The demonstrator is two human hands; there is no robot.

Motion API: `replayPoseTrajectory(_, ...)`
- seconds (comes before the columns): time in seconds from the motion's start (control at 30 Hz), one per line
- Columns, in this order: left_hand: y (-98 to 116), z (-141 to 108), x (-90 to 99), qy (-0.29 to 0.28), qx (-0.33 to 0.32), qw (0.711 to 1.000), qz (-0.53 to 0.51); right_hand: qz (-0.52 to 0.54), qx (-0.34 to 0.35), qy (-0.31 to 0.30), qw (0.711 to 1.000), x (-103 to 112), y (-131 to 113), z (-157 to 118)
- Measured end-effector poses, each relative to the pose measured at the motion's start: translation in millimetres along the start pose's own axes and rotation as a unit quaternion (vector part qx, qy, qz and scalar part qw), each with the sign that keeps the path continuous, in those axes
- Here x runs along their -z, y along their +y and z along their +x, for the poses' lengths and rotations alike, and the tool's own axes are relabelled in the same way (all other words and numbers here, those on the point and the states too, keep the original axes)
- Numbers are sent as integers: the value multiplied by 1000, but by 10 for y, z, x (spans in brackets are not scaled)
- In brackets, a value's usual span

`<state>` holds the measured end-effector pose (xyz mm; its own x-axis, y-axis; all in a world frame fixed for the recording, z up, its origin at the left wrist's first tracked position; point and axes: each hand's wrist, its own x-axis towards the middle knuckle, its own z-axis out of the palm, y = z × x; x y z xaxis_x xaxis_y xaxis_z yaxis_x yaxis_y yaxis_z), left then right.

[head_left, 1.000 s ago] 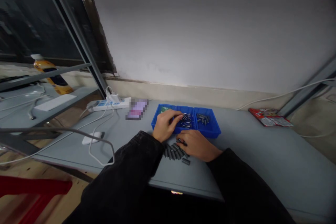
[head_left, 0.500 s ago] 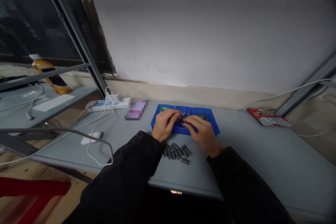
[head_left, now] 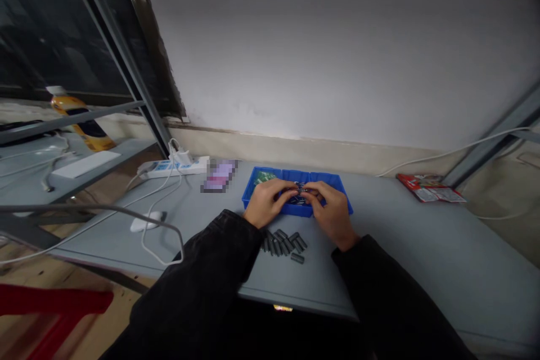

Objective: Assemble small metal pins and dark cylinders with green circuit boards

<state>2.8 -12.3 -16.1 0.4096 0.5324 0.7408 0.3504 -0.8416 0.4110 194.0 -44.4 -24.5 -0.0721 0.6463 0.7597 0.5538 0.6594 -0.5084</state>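
Note:
My left hand (head_left: 267,201) and my right hand (head_left: 331,211) meet over the middle compartment of a blue divided bin (head_left: 279,173). Fingertips of both are pinched close together around something small and dark that I cannot make out. Small shiny metal pieces (head_left: 298,200) lie in the middle compartment below them. Green parts (head_left: 264,176) show in the left compartment, while my right hand covers much of the right one. Nearer to me, a pile of dark grey cylinders (head_left: 284,243) rests on the table, with one cylinder (head_left: 297,258) a little apart.
A phone (head_left: 219,175) and a white power strip (head_left: 185,166) are left of the bin. White cables (head_left: 162,208) loop over the table's left side by a white adapter (head_left: 147,221). A red packet (head_left: 431,188) sits far right. The wall (head_left: 337,67) rises behind.
My right hand has shifted slightly right and its fingers have closed into a pinch. My left fingertips have moved right to meet them, a little higher over the bin.

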Motion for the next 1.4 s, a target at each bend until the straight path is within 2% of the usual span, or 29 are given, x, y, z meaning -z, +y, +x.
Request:
replayPoseTrajectory(0.3, 19, 8, 11, -3, -15, 1000, -1, 70, -49, 3, 996, 0, -30, -4)
replayPoseTrajectory(0.43, 16, 7, 9, 10, -26, 1000, 0, 41, -16, -14, 999, -9, 3, -20)
replayPoseTrajectory(0.57, 8, 7, 1, 22, -26, 999, 3, -19, 40, 0, 999, -12, 13, -27)
replayPoseTrajectory(0.9, -7, -3, -7, 54, -31, 998, -16, -26, 19, -1, 999, -77, 43, -38)
replayPoseTrajectory(1.0, -37, 49, 20, 43, -37, 998, -5, -42, 22, -27, 999, -64, 66, 39)
replayPoseTrajectory(1.1, -56, 181, 57, 38, -57, 998, 12, -93, 62, -82, 990, 7, 122, 210)
replayPoseTrajectory(1.17, -59, 297, 73, 43, -66, 997, 26, -125, 88, -95, 984, 65, 165, 343)
replayPoseTrajectory(1.3, -61, 450, 65, 40, -74, 996, 41, -136, 115, -54, 983, 115, 224, 484)
replayPoseTrajectory(1.4, -71, 411, 31, 30, -91, 994, 46, -135, 140, -21, 981, 84, 239, 424)
